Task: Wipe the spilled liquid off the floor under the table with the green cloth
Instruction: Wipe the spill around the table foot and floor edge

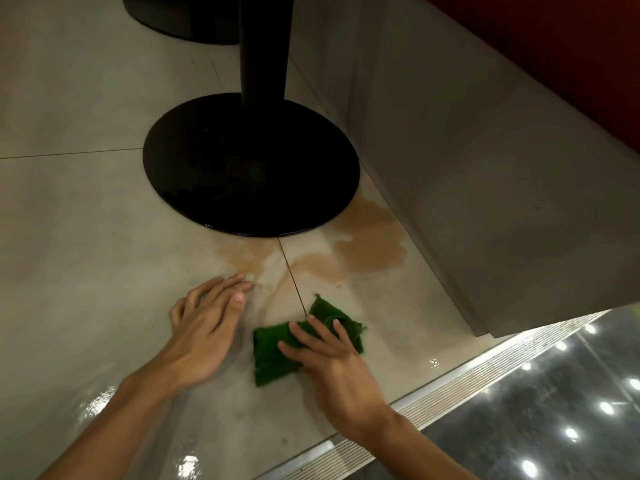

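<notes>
The right hand [329,355] lies palm down on the green cloth [304,341], fingers spread and nearly flat, pressing the folded cloth against the floor [86,237] rather than closing round it. The cloth sits on the pale tiles just to the right of a tile joint, near the lower middle of the view, with its far corner sticking out past the fingertips.

The left hand [207,323] is open and holds nothing. Its fingers are stretched and fanned, their tips resting on the floor at the near edge of the spilled liquid [370,244]; the palm looks raised a little off the tile.

The spill is a light brown puddle in several patches. The largest lies to the right, between the round black table base [249,161] and the grey wall panel [485,168]; thinner smears run leftward across the tile joint toward the left fingertips. The cloth is close to the nearest smear but apart from the main patch. A ridged metal strip [450,386] crosses the lower right corner, beside a dark glossy surface.
</notes>
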Motion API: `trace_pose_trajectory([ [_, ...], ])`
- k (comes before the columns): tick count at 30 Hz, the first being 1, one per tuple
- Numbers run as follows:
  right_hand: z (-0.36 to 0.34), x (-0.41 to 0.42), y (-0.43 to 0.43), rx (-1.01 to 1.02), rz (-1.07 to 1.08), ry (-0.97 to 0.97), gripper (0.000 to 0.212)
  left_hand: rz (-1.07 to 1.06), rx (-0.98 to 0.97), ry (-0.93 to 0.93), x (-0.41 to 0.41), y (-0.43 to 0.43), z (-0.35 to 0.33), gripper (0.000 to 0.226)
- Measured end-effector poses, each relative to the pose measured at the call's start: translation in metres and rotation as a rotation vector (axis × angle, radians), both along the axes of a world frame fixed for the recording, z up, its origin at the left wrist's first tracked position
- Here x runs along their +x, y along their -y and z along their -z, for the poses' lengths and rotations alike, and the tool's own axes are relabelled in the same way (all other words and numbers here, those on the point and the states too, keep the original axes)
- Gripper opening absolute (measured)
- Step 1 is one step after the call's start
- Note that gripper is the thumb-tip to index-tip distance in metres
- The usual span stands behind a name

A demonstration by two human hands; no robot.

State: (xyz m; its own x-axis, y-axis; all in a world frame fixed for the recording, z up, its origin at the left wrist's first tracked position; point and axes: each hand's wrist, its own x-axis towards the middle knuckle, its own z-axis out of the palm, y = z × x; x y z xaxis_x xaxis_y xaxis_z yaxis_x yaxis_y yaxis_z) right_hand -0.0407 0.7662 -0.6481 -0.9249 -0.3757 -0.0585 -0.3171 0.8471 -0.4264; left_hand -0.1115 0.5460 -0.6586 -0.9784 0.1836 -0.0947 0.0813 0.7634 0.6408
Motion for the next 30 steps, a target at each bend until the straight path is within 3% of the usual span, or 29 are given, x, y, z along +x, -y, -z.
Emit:
trace_pose_trajectory([
  [2, 0.003, 0.007, -0.024, -0.009, -0.058, 0.015, 0.048, 0.006, 0.000, 0.011, 0.000, 0.002, 0.001, 0.074],
  [7, 0.007, 0.009, -0.092, 0.062, -0.016, -0.065, 0.079, 0.014, 0.013, 0.027, -0.001, 0.005, 0.003, 0.070],
  [12, -0.002, -0.014, -0.077, -0.025, 0.209, -0.029, 0.048, 0.002, 0.050, 0.032, 0.000, 0.007, 0.003, 0.066],
  [15, 0.001, -0.014, -0.031, -0.057, 0.309, -0.005, 0.044, 0.009, 0.042, 0.027, 0.000, 0.007, 0.004, 0.065],
  [19, 0.006, 0.016, -0.005, -0.094, 0.156, 0.014, 0.042, 0.016, 0.027, 0.033, 0.000, 0.007, 0.003, 0.069],
  [24, 0.003, 0.045, -0.050, -0.040, -0.034, -0.006, 0.042, 0.024, 0.032, 0.025, -0.001, 0.008, 0.004, 0.068],
  [27, 0.000, 0.045, -0.091, -0.033, 0.012, -0.007, 0.047, 0.023, 0.038, 0.035, -0.001, 0.009, 0.004, 0.067],
  [30, 0.001, 0.035, -0.125, 0.013, 0.144, -0.058, 0.067, 0.027, 0.038, 0.032, -0.001, 0.009, 0.006, 0.068],
])
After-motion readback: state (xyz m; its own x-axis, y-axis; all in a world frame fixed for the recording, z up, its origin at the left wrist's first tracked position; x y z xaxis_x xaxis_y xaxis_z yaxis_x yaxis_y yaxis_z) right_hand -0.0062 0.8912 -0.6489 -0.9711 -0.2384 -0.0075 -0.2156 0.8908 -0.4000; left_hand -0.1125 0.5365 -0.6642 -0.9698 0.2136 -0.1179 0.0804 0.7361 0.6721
